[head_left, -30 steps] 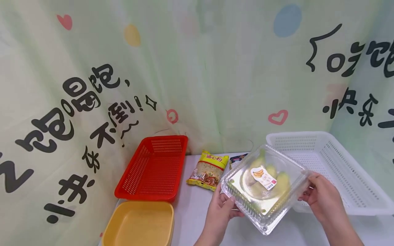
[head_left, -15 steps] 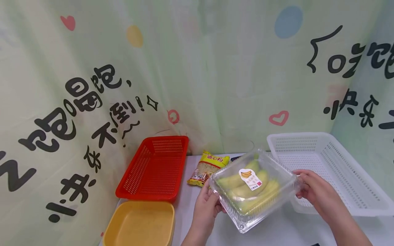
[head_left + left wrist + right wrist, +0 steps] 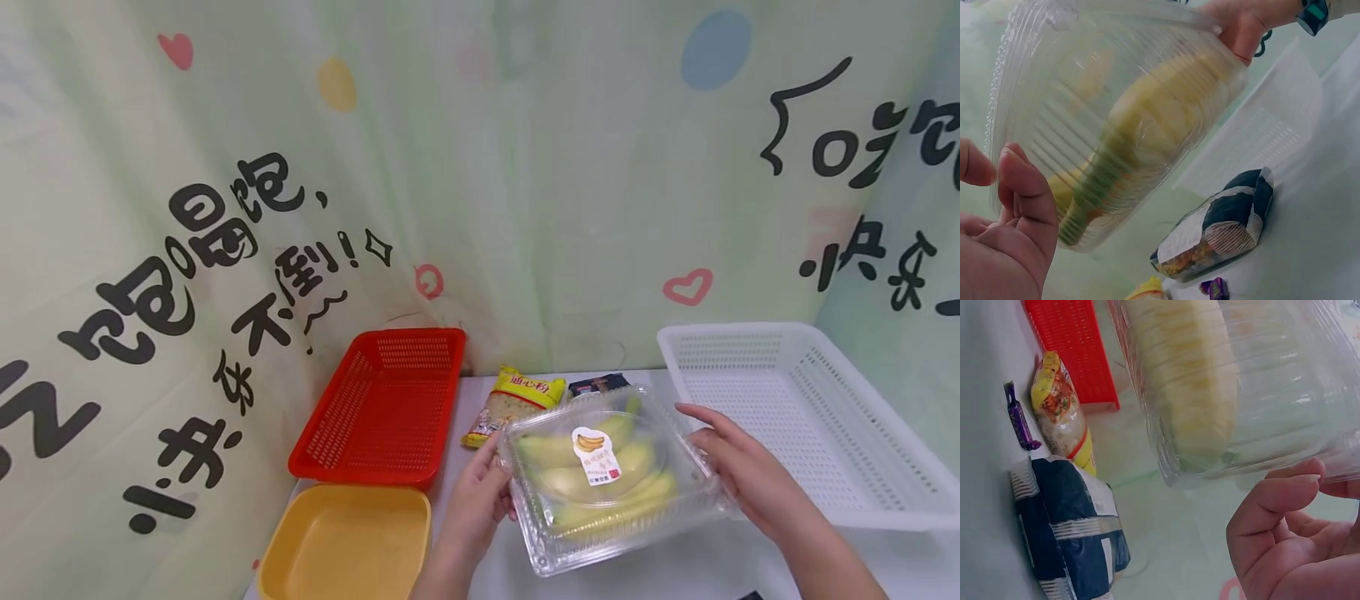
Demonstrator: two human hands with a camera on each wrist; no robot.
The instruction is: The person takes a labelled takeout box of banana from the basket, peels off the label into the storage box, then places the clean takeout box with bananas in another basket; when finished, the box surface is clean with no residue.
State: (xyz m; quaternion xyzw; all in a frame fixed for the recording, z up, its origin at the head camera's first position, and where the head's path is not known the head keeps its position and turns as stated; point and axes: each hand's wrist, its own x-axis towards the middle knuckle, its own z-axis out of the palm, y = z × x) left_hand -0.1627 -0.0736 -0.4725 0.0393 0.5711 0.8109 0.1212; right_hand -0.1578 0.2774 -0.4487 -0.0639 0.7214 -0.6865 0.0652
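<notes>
A clear plastic clamshell box of bananas [image 3: 543,542] is held up above the table, tilted, between both hands. Yellow-green bananas [image 3: 637,467] show through its lid, which bears a white banana label [image 3: 596,456]. At the box's left edge, my left hand [image 3: 472,500] pinches the rim between thumb and fingers. My right hand [image 3: 750,475] is at the opposite side, index finger lifted off the rim; in the right wrist view its thumb and another finger [image 3: 1285,494] grip the edge.
Behind the box lie a yellow pasta bag [image 3: 517,400], a dark blue packet [image 3: 1235,212] and a small purple-wrapped piece [image 3: 1020,422]. A red basket [image 3: 375,417] and yellow tray [image 3: 345,542] stand left, a white basket [image 3: 787,417] right. A printed curtain [image 3: 570,167] hangs behind.
The box has moved left and turned to lie more level in the head view. Both hands have gone left with it, and the right index finger has lifted.
</notes>
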